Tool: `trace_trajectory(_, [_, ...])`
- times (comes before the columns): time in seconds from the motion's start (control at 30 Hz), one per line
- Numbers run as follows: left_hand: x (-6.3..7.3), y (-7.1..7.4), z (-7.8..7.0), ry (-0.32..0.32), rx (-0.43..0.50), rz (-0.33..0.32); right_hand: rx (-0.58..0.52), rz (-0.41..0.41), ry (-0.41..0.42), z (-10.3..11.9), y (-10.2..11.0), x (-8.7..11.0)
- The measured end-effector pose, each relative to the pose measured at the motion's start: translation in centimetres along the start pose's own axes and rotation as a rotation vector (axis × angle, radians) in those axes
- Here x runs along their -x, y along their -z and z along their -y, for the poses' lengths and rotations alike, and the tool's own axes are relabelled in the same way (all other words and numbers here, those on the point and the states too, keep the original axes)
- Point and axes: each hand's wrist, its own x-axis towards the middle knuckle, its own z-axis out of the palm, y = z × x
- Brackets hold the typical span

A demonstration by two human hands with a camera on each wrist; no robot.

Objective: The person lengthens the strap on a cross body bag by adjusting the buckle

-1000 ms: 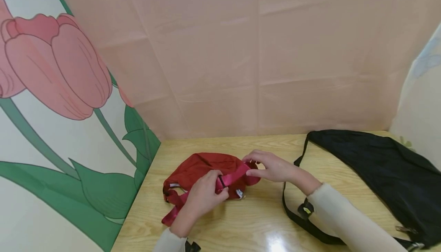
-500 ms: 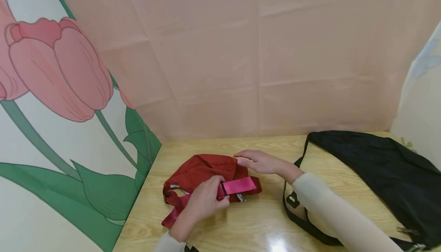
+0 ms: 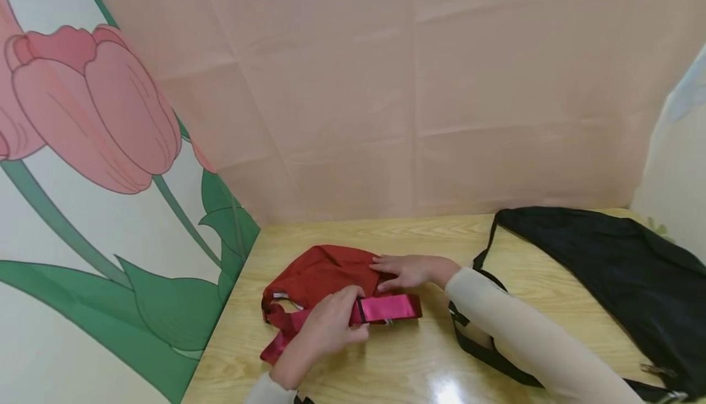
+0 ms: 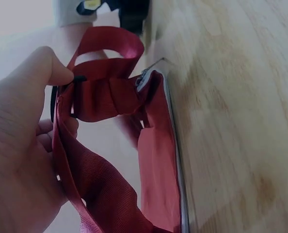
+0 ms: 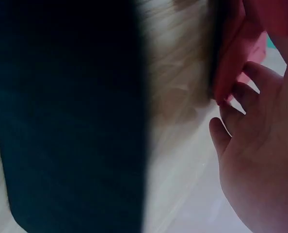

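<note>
A small red waist bag (image 3: pixel 331 266) lies on the table at centre left, its pinkish-red strap (image 3: pixel 393 308) folded in front of it. My left hand (image 3: pixel 331 324) grips that strap beside its black slider (image 3: pixel 361 310). In the left wrist view, the thumb and fingers pinch the strap (image 4: pixel 98 99) and hold it off the bag's zipped side (image 4: pixel 158 160). Over the bag's right end lies my right hand (image 3: pixel 410 270), fingers spread and touching the fabric. Its fingers (image 5: pixel 237 104) reach the red cloth (image 5: pixel 233 51) in the right wrist view.
A large black bag (image 3: pixel 612 263) lies on the right of the wooden table (image 3: pixel 386 373). Its black strap (image 3: pixel 485 355) loops under my right forearm. Behind the table hangs a pink sheet (image 3: pixel 441 116); a tulip-painted wall (image 3: pixel 160 238) borders the left.
My right hand has let go of the strap's end, moved left and come down onto the red bag. The left hand keeps its grip; the strap's end now lies lower and flatter.
</note>
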Motion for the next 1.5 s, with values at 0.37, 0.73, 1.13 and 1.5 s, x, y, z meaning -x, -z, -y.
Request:
trace_trajectory(0.37, [0.6,-0.2,0.1,-0.010,0.054,0.034,0.317,-0.009,0.030,-0.8,-1.2,-0.7])
trace_trajectory(0.73, [0.9,0.1,0.6,-0.025,0.045,-0.029,0.331,-0.025,0.011,-2.3,0.0,-0.9])
trace_trajectory(1.13, [1.1,0.9,0.7,0.029,0.095,-0.079,0.206,-0.028,-0.013,-4.3,1.3,-1.2])
trace_trajectory(1.5, [1.5,1.6,0.9,0.103,0.156,-0.158,0.202,-0.052,-0.045,-5.4,2.5,-0.8])
